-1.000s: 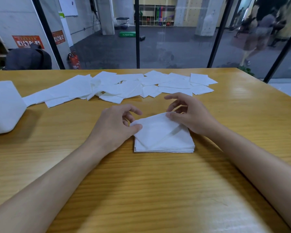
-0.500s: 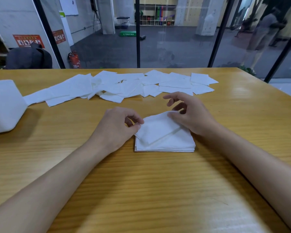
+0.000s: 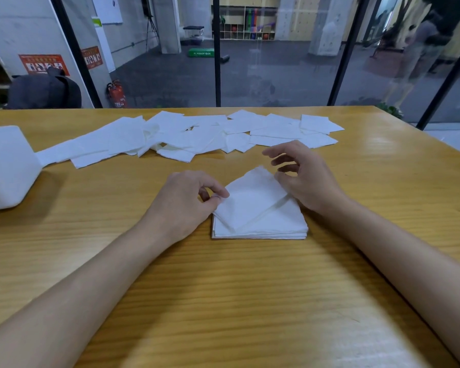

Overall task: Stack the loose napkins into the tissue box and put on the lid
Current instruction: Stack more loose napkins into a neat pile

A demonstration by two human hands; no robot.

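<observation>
Left hand (image 3: 186,197) pinches the left corner of the top napkin (image 3: 250,200), which lies askew on a small stack (image 3: 276,227) on the near table (image 3: 250,301). Right hand (image 3: 306,179), fingers loosely spread, touches its right edge. Many loose napkins (image 3: 197,134) lie scattered farther off. Early going, I judge: the stack is not yet in the white tissue box (image 3: 3,166) at the left, and the lid is not on.

Faces a wooden table (image 3: 250,301). Pinches with left hand (image 3: 186,200) the left corner of the top napkin (image 3: 247,200), lying askew on a squared stack (image 3: 276,227). Touches its right edge with right hand (image 3: 308,179), fingers spread and loosely bent. Beyond, loose napkins (image 3: 186,134) scattered in a band; at far left, a white box (image 3: 6,166).
</observation>
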